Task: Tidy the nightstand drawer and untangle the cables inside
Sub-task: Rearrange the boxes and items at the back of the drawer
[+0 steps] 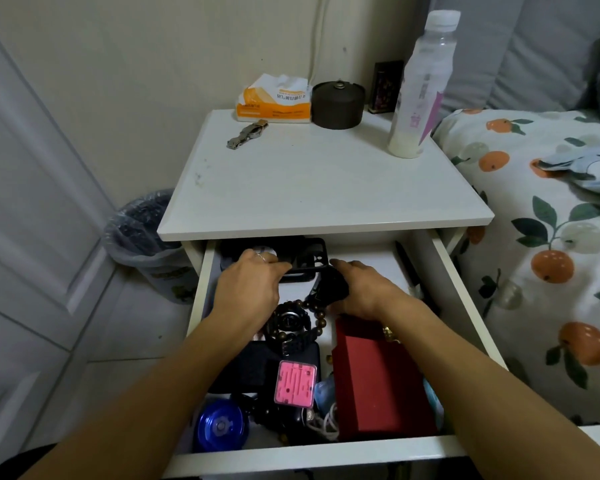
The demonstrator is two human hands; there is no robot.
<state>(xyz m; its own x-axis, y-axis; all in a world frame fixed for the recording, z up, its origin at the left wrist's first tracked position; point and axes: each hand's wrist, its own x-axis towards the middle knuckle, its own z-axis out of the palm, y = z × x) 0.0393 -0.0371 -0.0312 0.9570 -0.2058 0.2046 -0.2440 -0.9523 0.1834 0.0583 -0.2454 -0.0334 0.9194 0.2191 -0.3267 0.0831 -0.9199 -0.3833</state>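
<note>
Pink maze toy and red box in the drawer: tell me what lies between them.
In the head view, a light blue item fills the gap between the pink maze toy and the red box; what it is cannot be told. White cable coils just below.

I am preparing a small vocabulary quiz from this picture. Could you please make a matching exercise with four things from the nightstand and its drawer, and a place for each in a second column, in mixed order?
Things
1. metal wristwatch
2. red box
3. blue round container
4. plastic bottle

Places
A. front left corner of the open drawer
B. right side of the nightstand top, standing upright
C. on the nightstand top, in front of the tissue pack
D. right part of the open drawer

Pairs: 1-C, 2-D, 3-A, 4-B
</note>
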